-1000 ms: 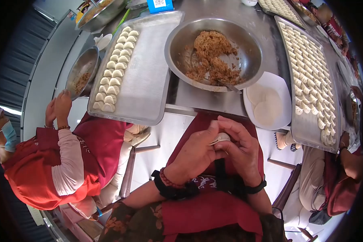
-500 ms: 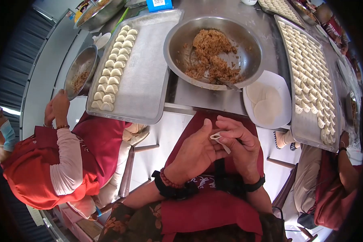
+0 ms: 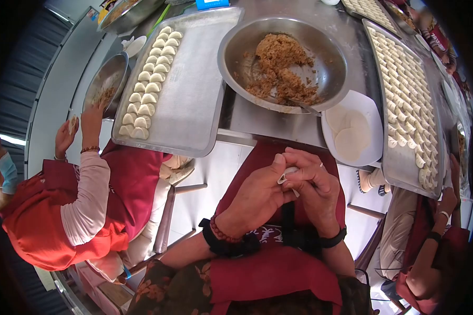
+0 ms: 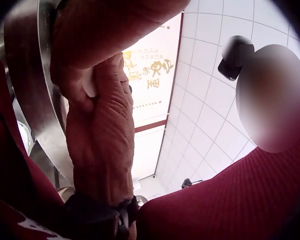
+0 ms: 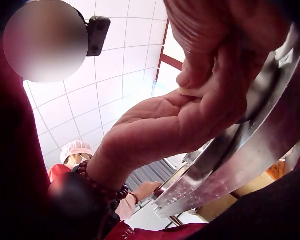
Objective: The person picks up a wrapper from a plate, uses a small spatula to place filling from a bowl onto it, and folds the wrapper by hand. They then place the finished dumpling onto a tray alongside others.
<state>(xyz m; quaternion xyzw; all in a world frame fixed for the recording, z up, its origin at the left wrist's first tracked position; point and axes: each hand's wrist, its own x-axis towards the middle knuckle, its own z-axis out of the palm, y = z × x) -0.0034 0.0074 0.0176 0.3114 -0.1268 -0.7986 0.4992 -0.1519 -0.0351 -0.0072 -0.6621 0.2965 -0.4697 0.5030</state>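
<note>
In the head view both hands meet over the lap. A small pale dumpling (image 3: 286, 175) is between them, mostly covered by fingers. My left hand (image 3: 255, 193) holds it from the left, thumb up along its side. From the other side my right hand (image 3: 316, 191) pinches the dough with thumb and fingertips. The right wrist view shows a pale edge of the dumpling (image 5: 190, 92) between the fingers. Ahead stands a steel bowl (image 3: 231, 58) with brown minced filling (image 3: 281, 52) and a spoon handle (image 3: 309, 109).
A tray (image 3: 194, 94) with two rows of dumplings lies left of the bowl; a fuller tray (image 3: 399, 176) is at right. Between bowl and right tray sits a white plate (image 3: 376, 131) of round wrappers (image 3: 351, 140). A person in red (image 3: 73, 220) sits at left, another at right.
The dumpling was partly uncovered, showing an open loop of dough half a second ago; my hands have closed in around it. The neighbour at left has lowered one hand into a bowl.
</note>
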